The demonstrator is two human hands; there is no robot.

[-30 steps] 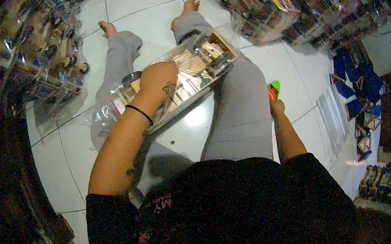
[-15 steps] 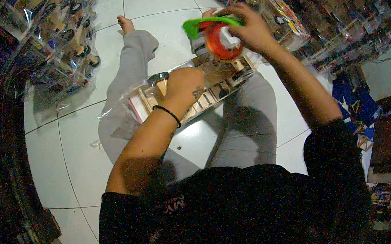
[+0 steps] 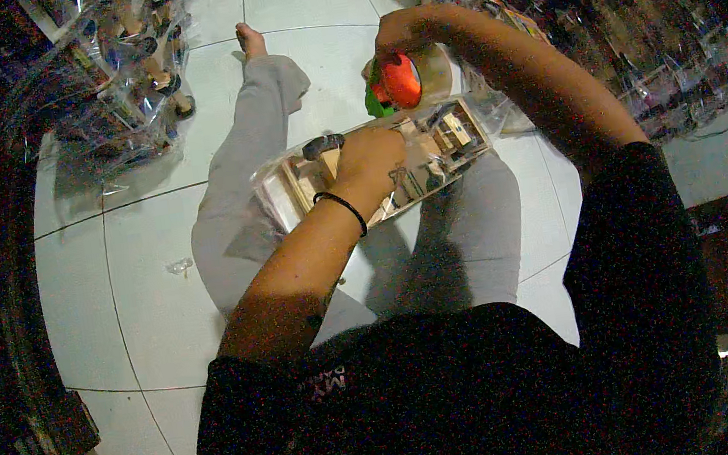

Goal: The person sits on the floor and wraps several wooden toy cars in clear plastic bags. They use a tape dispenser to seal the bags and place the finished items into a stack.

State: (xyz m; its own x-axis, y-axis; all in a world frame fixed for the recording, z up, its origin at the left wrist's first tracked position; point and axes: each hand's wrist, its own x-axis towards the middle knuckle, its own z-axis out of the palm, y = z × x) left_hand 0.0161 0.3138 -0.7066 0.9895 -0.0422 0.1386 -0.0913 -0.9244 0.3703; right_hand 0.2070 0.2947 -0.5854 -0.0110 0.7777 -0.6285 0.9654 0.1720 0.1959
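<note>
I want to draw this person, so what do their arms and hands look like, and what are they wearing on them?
Both arms are bare from the short black sleeves down. The left hand has a thin black band round the wrist. The right hand wears nothing I can see: no gloves, rings or watch show.

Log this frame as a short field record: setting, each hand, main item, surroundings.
setting: person seated on white tiled floor, legs in grey trousers stretched out
left hand: pressed on top of a clear-wrapped flat pack of wooden parts lying across the lap; black band on wrist
right hand: raised above the pack's far end, gripping a tape dispenser, red and green, with a tape roll
surroundings: piles of clear-bagged goods upper left and upper right
small scrap: on floor left of the legs
</note>
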